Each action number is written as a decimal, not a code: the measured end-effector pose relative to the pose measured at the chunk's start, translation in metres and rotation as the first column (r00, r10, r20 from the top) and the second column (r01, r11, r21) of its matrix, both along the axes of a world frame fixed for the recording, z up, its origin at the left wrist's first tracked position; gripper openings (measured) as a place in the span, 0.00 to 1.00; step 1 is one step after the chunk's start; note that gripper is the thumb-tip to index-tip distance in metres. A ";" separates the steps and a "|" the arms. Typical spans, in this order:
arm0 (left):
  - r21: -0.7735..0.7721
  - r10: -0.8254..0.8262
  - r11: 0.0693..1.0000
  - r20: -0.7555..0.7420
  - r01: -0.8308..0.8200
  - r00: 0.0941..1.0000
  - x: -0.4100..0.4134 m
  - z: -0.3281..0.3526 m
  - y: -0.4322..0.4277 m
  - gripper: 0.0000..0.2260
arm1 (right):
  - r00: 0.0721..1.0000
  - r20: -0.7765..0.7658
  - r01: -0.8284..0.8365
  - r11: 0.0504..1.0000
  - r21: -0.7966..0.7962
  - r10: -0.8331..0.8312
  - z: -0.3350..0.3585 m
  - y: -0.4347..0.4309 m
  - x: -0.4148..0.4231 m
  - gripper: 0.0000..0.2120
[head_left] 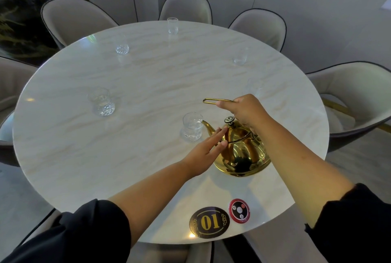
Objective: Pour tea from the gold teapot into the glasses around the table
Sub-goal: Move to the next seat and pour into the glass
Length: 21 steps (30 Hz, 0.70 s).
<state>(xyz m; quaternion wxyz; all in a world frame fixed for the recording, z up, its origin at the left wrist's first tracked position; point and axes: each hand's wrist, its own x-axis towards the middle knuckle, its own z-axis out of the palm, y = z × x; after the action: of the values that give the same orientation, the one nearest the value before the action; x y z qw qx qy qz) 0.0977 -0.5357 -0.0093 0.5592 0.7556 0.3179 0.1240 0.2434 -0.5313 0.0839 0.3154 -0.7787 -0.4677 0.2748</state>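
A gold teapot (241,152) is tilted to the left over the round marble table (105,156), its spout tip at the rim of the nearest glass (192,127). My right hand (245,110) is shut on the teapot's long wire handle. My left hand (208,146) lies flat with fingers straight, its fingertips touching the teapot's lid and shoulder. Other clear glasses stand around the table: one at the left (101,101), one at the far left (122,47), one at the far edge (172,25), one at the far right (240,57), and one (254,87) just beyond my right hand.
Grey upholstered chairs (74,19) ring the table. A black oval sign marked 01 (209,221) and a round red-and-black call button (239,210) lie near the table's front edge. A dark plant (19,8) fills the far left corner.
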 end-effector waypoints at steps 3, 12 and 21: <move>0.033 -0.003 0.999 -0.022 0.003 1.000 0.001 -0.001 -0.001 0.23 | 0.999 -0.046 0.014 0.999 0.049 -0.011 -0.005 -0.006 0.004 0.24; 0.112 0.005 0.994 -0.093 0.005 0.996 0.003 -0.006 -0.005 0.23 | 0.968 -0.218 0.165 0.966 0.200 -0.120 -0.037 -0.027 0.008 0.28; 0.224 -0.011 0.974 -0.136 0.042 0.991 -0.001 -0.016 -0.010 0.23 | 0.898 -0.401 0.317 0.899 0.303 -0.181 -0.066 -0.061 -0.001 0.29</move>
<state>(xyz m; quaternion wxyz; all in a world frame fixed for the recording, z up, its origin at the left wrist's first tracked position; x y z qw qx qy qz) 0.0968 -0.5458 -0.0248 0.4483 0.8252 0.3284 0.1010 0.2426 -0.5918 0.0184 0.5669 -0.6971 -0.3384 0.2796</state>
